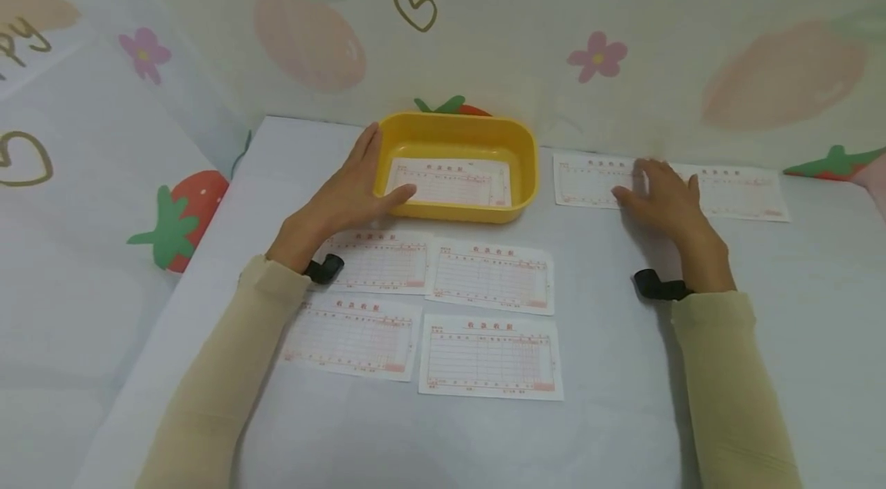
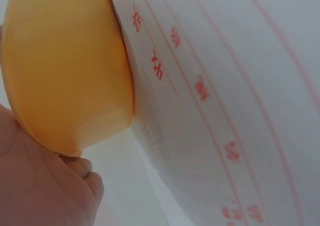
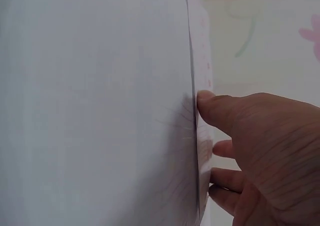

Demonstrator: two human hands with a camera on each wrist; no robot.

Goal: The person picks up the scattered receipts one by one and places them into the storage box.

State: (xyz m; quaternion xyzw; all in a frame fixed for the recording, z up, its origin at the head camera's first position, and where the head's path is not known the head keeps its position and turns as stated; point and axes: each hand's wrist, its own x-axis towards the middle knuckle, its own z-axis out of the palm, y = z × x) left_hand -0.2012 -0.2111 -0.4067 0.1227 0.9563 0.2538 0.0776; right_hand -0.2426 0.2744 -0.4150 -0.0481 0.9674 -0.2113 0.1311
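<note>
My left hand (image 1: 349,193) grips the left end of a yellow plastic tray (image 1: 477,213), its thumb over the front rim and its fingers along the left wall. A white receipt slip (image 1: 450,181) with red print lies inside the tray. In the left wrist view, fingers curl below the rim of the tray (image 2: 70,70). At the back right, my right hand (image 1: 664,201) is on a receipt slip (image 1: 584,181), thumb at its near side and fingers at its far edge. The right wrist view shows thumb and fingers pinching this slip (image 3: 204,70) nearly edge-on.
Another receipt slip (image 1: 744,193) lies just right of the right hand. Two rows of slips lie in front of the tray, including one at front right (image 1: 491,358). The white table (image 1: 609,412) meets a printed cloth backdrop (image 1: 484,35) behind the tray.
</note>
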